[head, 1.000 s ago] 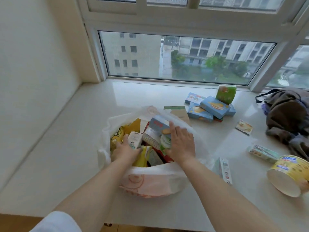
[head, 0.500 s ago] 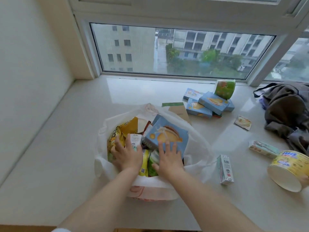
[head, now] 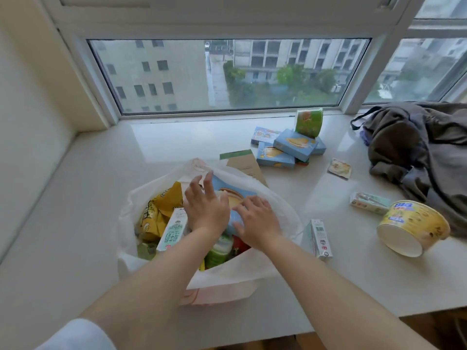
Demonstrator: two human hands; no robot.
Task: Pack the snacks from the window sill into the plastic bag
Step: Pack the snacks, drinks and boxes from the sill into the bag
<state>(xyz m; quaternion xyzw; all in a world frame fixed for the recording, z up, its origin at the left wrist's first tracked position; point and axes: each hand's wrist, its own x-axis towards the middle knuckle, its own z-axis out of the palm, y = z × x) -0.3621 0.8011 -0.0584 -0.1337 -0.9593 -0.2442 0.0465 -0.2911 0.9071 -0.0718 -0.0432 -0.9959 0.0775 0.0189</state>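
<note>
A white window sill (head: 75, 223) under a wide window (head: 227, 74) carries the snacks not yet packed. At far right of centre lies a heap of blue boxes (head: 288, 150) with a green tub (head: 308, 122) propped on top. A brown envelope (head: 242, 164) lies between that heap and the bag, its near end tucked behind the bag's rim. A small sachet (head: 340, 168) lies right of the boxes, apart from them. Further right, a grey backpack (head: 419, 150) slumps against the window frame. Near it, a yellow noodle bowl (head: 414, 227) lies on its side, with a pale green carton (head: 370, 203) just beside it. A small milk carton (head: 319, 238) stands just right of the bag.

The plastic bag (head: 252, 276) sits open at the middle of the sill, white and thin, its rim folded outward. Inside, a large blue box (head: 235, 195) printed with a sandwich biscuit lies on top of the other goods. The left hand (head: 206, 210) is over its left part, fingers spread and lifted. The right hand (head: 257, 218) lies flat on its right part, fingers straight and pressing down. Left of the hands, yellow packets (head: 158, 210) and a white carton (head: 173, 229) fill the bag; a green bottle (head: 217, 253) shows beneath the wrists
</note>
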